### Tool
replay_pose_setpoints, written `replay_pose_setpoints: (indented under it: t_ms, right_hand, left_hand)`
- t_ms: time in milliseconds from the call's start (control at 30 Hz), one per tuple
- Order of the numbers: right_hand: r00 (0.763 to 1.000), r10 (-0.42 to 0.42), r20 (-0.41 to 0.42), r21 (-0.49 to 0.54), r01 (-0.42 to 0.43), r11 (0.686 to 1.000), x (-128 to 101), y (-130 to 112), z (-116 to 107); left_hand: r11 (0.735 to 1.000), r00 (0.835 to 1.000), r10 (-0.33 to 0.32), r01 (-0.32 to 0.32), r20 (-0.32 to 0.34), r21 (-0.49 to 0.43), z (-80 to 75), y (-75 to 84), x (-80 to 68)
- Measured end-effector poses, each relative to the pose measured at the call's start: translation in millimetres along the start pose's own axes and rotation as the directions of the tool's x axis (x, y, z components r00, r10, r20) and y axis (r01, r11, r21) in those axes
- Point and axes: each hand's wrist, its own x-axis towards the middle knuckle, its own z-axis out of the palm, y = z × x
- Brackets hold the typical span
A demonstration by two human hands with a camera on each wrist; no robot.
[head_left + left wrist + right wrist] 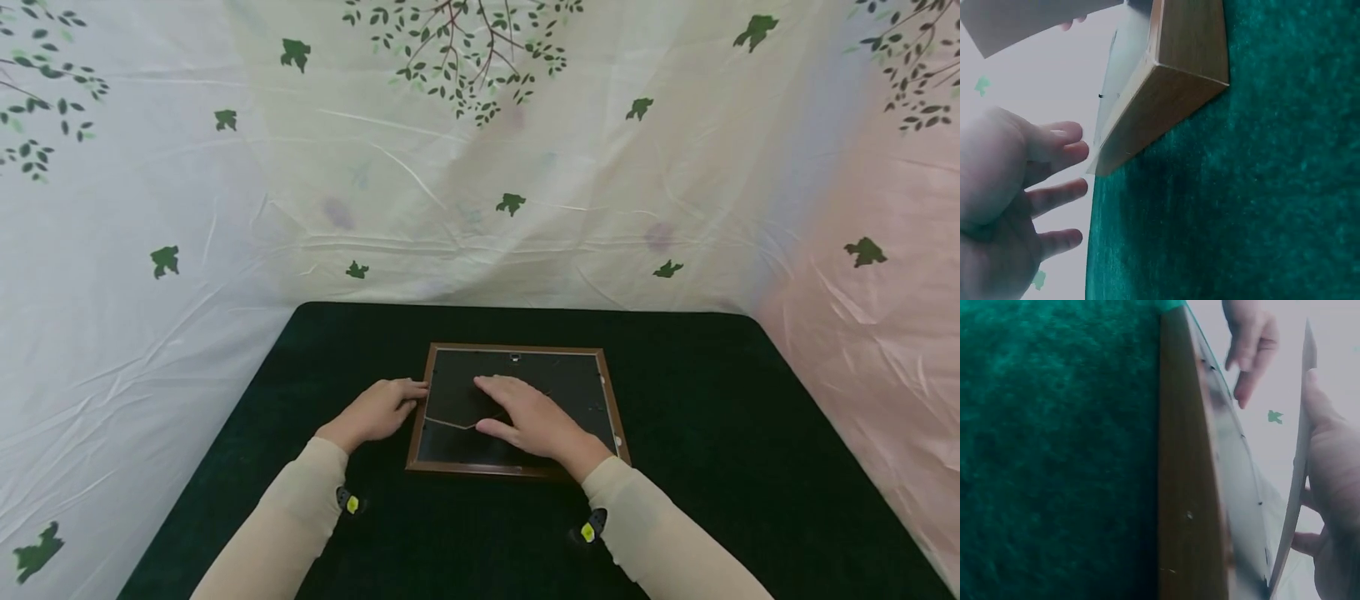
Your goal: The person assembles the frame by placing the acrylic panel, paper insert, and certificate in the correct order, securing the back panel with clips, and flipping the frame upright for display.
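A brown wooden picture frame point(465, 470) lies back side up on the dark green tablecloth, showing its black backing point(457, 367). My left hand point(378, 408) is at the frame's left side, fingertips right at the rim. In the left wrist view its fingers look fairly straight beside the wooden edge point(1175, 94). My right hand point(525, 412) reaches over the backing, thumb apart from the fingers. A thin board point(1297, 462) stands at an angle off the frame's back, thumb and fingers lying along its outer face. Two fingertips show past that board point(1022, 22) in the left wrist view.
The green-covered table point(720, 417) extends around the frame. White fabric point(420, 167) printed with leaves and birds hangs behind and at both sides. Small dark devices with yellow marks sit on the left cuff point(348, 502) and right cuff point(592, 527).
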Motion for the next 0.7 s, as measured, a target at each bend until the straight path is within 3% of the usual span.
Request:
replay_pose_setpoints:
  t_ms: [100,200,500,600,700]
  right_hand:
    - [0.999,-0.011,0.035,-0.069,0.014,0.998,0.6,-1.9,5.3]
    - [0.998,-0.01,0.069,-0.11,0.018,0.994,1.4,-2.8,10.4]
    - [0.999,-0.008,0.04,-0.109,0.012,0.994,0.1,-4.7,13.3]
    - [1.0,0.001,0.017,-0.099,0.0,0.995,-0.9,-5.6,11.3]
    - [0.999,0.007,-0.037,-0.058,-0.009,0.998,-2.0,-5.7,7.5]
  left_hand:
    - [0.998,0.999,0.012,-0.015,-0.046,-0.054,0.2,4.6,-1.1]
    - [0.993,0.998,0.039,-0.044,-0.051,-0.105,1.0,12.9,-3.6]
    - [0.964,0.988,0.153,-0.141,0.036,-0.225,5.3,27.8,-16.1]
    - [0.959,0.985,0.174,-0.169,0.001,-0.226,5.1,27.9,-17.9]
    - [0.952,0.982,0.172,-0.187,-0.082,-0.241,2.6,29.7,-18.1]
